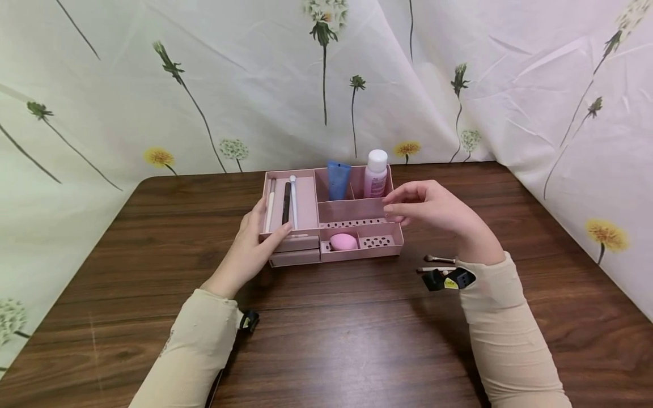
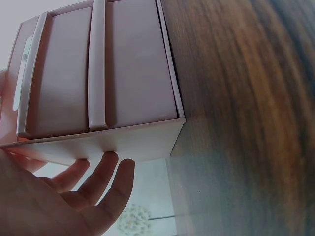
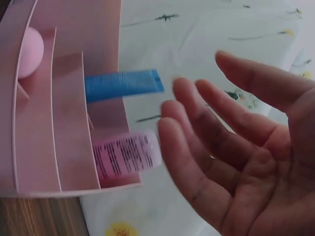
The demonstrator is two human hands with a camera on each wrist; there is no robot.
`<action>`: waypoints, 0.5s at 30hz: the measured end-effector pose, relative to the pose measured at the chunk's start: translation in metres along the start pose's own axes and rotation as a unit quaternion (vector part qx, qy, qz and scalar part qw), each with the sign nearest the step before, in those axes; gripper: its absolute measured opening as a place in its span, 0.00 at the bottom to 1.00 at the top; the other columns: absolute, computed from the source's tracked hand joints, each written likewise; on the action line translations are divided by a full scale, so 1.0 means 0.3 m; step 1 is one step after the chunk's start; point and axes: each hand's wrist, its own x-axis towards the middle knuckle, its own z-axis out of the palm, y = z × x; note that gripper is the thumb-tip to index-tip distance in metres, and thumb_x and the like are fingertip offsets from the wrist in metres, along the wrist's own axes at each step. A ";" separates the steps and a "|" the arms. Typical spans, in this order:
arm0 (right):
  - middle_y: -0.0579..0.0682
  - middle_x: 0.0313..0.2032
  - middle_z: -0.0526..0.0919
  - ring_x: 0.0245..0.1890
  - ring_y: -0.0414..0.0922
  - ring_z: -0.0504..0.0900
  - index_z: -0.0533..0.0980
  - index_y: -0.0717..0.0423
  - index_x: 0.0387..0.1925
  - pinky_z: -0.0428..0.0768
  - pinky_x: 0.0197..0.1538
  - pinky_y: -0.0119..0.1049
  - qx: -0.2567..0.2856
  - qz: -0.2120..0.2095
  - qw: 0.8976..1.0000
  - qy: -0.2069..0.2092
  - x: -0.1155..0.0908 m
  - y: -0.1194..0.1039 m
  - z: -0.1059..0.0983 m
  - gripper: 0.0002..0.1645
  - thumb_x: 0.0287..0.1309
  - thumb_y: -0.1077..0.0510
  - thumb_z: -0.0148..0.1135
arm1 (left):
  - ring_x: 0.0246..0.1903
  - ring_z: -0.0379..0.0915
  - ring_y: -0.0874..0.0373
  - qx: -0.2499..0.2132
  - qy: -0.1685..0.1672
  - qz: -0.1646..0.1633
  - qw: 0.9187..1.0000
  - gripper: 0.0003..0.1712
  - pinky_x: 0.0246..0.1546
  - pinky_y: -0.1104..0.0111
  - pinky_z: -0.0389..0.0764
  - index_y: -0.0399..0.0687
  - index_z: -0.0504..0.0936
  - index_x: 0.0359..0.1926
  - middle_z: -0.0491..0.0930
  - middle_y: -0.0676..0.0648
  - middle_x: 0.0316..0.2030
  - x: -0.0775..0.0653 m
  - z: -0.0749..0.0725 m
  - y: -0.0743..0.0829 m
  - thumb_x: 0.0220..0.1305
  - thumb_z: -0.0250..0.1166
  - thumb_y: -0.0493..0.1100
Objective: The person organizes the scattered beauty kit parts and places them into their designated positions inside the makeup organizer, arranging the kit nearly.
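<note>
Well, the left hand (image 1: 249, 242) grips the organizer (image 1: 349, 212) near the back edge of the tabletop (image 1: 326, 334). The right hand (image 1: 436, 209), loose-fingered and empty, should clear the bottle (image 1: 376, 173).

You can read no text, number or brand in these views. Note where illegible print stands. On the pink bottle (image 3: 125, 155), at lower left of the right wrist view, you see rows of dark lettering, too blurred to decipher. On the yellow label (image 1: 451, 283) of the right wrist device (image 1: 464, 278), right of centre in the head view, the dark marks are too small.
</note>
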 end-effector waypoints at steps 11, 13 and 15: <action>0.51 0.36 0.87 0.35 0.39 0.83 0.81 0.65 0.46 0.81 0.42 0.34 -0.089 0.034 0.995 -0.019 0.009 0.076 -0.040 0.17 0.59 0.58 0.68 | 0.72 0.50 0.41 0.000 0.003 0.003 1.000 0.50 0.71 0.43 0.54 0.51 0.40 0.80 0.49 0.33 0.74 0.004 0.003 -0.002 0.69 0.57 0.62; 0.51 0.36 0.86 0.35 0.39 0.82 0.81 0.64 0.45 0.79 0.43 0.34 -0.095 0.046 0.994 -0.017 0.011 0.098 -0.047 0.17 0.57 0.58 0.70 | 0.73 0.49 0.42 -0.001 0.003 0.004 1.000 0.51 0.71 0.43 0.54 0.51 0.40 0.80 0.49 0.34 0.74 0.005 0.004 -0.004 0.69 0.57 0.62; 0.51 0.35 0.86 0.36 0.39 0.81 0.81 0.65 0.44 0.79 0.43 0.34 -0.100 0.054 0.993 -0.018 0.014 0.119 -0.055 0.17 0.56 0.58 0.71 | 0.73 0.48 0.42 -0.001 0.003 0.005 1.000 0.51 0.72 0.43 0.53 0.51 0.40 0.80 0.48 0.34 0.75 0.005 0.005 -0.005 0.69 0.57 0.62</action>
